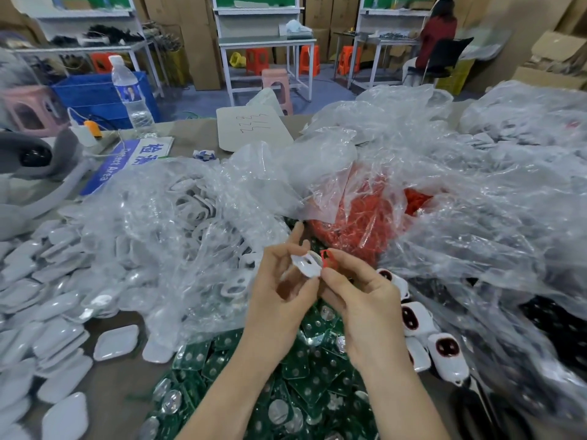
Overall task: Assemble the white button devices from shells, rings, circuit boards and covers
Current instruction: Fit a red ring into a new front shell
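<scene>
Where the bench [124,392] shows at the far left, white covers [47,312] lie in a loose heap. Just right of them, a clear plastic bag [190,217] holds the stock of white shells.

At centre, the left hand [276,290] grips one white shell [303,264] between thumb and curled fingers, index finger raised, and holds it tilted above the bench with its opening facing up. The red ring [327,256] sits at the shell's right edge, pinched between thumb and forefinger of the right hand [365,300]. The hands are close together, each clamped on its own part. Beneath them lies the pile of green circuit boards [254,360]. Behind the right hand is an opened bag of red rings [365,223]. Further right, several ringed shells [413,319] lie in a row, judged to be output of this same step.

Step in hand: fitting the ring to the shell. The ring appears not yet seated; whether any part of it has entered the opening cannot be told.

Next move, as judged: align the ring square with the opening, then press it in evenly all round while the left hand stops the shell from twisting. The ring looks thin and flexible, so an uneven push may fold it or leave one side proud. A circuit board and a cover remain to be added afterward.
</scene>
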Available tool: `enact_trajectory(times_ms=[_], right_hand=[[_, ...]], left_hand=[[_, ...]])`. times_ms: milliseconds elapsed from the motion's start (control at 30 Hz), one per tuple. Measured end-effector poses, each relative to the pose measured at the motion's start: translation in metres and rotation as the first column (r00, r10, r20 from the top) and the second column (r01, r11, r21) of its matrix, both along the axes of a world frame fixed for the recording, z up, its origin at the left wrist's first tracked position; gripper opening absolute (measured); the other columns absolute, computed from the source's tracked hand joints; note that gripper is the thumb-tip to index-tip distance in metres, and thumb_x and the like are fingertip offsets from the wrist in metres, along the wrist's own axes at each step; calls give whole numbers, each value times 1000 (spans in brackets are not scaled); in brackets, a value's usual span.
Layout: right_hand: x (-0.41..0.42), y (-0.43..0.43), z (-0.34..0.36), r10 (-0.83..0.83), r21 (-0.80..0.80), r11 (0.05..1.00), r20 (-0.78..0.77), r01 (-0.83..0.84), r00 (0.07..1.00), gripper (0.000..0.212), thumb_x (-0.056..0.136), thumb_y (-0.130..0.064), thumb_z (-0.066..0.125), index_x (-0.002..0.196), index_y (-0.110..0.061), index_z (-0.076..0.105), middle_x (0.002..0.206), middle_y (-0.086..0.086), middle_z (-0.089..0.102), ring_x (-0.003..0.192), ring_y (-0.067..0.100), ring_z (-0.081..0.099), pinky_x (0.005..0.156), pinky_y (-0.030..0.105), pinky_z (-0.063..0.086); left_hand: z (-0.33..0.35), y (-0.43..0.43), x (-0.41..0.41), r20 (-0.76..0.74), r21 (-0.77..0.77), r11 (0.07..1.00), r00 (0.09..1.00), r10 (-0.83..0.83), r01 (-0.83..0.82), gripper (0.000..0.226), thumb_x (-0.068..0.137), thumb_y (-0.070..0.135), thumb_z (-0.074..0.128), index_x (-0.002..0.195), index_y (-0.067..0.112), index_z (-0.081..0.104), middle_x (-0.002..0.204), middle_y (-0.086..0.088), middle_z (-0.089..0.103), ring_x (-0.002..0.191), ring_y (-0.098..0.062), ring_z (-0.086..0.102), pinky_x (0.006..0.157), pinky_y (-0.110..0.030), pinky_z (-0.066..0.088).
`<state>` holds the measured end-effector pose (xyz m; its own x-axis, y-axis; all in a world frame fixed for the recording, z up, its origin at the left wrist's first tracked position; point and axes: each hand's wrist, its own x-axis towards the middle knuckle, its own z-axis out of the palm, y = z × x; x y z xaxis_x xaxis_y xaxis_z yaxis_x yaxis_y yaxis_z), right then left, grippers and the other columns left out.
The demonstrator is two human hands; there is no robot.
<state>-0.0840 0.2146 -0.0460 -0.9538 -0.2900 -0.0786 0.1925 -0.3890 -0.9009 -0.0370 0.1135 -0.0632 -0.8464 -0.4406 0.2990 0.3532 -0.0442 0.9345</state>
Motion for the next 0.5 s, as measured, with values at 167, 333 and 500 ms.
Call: enact_trajectory(times_ms=[167, 333, 500], right_hand=[[-9, 8, 3, 117, 364, 928, -497, 84, 860, 35, 81, -2, 73, 96, -33, 74, 98, -13, 68, 90, 0, 66, 76, 8, 49], [-15, 15, 6, 232, 480, 875, -533, 65, 814, 40, 82, 1, 71, 97, -36, 73, 96, -19, 59, 90, -1, 64, 75, 5, 46], [-16, 15, 4, 179, 450, 890, -507, 81, 843, 34, 80, -5, 75, 98, -34, 73, 93, -18, 61, 83, 1, 67, 71, 9, 49]], left_hand=[[1, -8, -2, 36, 435, 898, 996, -82, 59, 17, 85, 11, 62, 101, 14, 58, 116, -8, 71, 100, -17, 70, 78, -22, 56], [2, -18, -2, 196, 370, 922, 961, -194, 111, 37, 93, -6, 53, 124, 12, 61, 105, -12, 74, 89, -18, 70, 75, -24, 57], [1, -13, -1, 223, 266, 958, 959, -172, 110, 32, 92, -6, 55, 115, 12, 66, 102, -12, 75, 92, -19, 71, 79, -27, 57]])
